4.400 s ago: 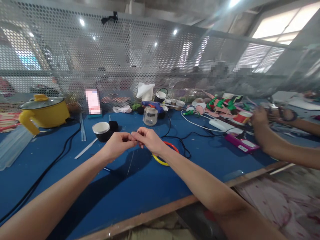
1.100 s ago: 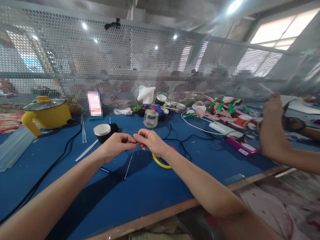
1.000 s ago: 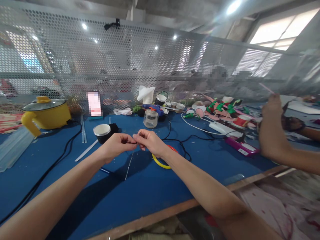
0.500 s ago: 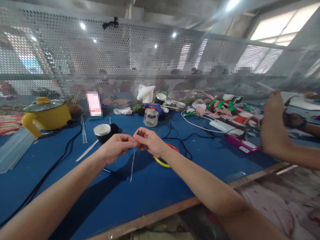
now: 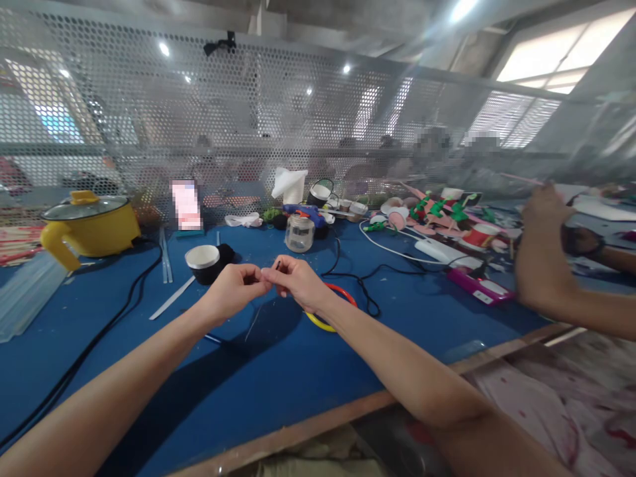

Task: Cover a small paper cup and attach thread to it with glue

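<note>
- I'm watching the left hand (image 5: 232, 293) and right hand (image 5: 297, 281) meeting fingertip to fingertip above the blue table (image 5: 298, 371).
- Left hand is closing in a pinch on a thin pale thread (image 5: 253, 320). The thread is hanging from the pinch down toward the table, just below the knuckles.
- Right hand is pinching the same thread at its top end. A small dark tip (image 5: 277, 265) is poking up above its fingertips, and I can't tell what it is.
- My read on doing this well: hold both pinches close together, keep the thread short and taut between them, and rest the wrists low so they don't shake.
- Two rings (image 5: 320, 323) are lying just behind the right wrist, so the slack should hang clear of them.
- Containers:
  - A cup (image 5: 201, 257) is sitting just beyond the left hand, and its inside isn't readable.
  - A clear jar (image 5: 299, 233) is sitting beyond the right hand and looking near empty.
  - A yellow pot (image 5: 89, 228) is sitting far out to the left with its lid on, hiding what's in it.
- A co-worker's hand (image 5: 541, 265) is working well off to the right.
</note>
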`<move>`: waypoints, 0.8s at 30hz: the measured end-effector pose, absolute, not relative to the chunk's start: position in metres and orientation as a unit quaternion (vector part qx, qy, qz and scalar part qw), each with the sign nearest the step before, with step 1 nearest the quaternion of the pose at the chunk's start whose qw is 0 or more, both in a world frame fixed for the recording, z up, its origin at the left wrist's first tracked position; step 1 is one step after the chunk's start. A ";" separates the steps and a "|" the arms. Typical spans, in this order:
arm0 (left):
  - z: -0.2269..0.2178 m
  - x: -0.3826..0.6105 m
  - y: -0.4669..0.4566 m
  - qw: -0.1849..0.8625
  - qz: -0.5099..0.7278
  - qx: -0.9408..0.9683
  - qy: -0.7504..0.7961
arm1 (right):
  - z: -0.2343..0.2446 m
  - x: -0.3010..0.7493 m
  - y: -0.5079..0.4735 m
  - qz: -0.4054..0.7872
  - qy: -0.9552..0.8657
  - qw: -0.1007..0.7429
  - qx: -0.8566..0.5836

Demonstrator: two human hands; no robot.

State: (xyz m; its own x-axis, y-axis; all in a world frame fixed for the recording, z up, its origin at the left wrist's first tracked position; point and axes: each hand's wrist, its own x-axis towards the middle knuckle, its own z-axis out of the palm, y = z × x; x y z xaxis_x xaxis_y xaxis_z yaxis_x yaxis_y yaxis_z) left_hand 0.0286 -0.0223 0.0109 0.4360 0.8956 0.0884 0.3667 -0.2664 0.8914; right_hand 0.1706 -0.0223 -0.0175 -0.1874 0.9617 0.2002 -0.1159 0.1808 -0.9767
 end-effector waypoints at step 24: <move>0.023 0.023 -0.021 0.448 0.258 0.744 0.423 | -0.015 0.178 -0.022 0.479 -0.636 0.480 -0.368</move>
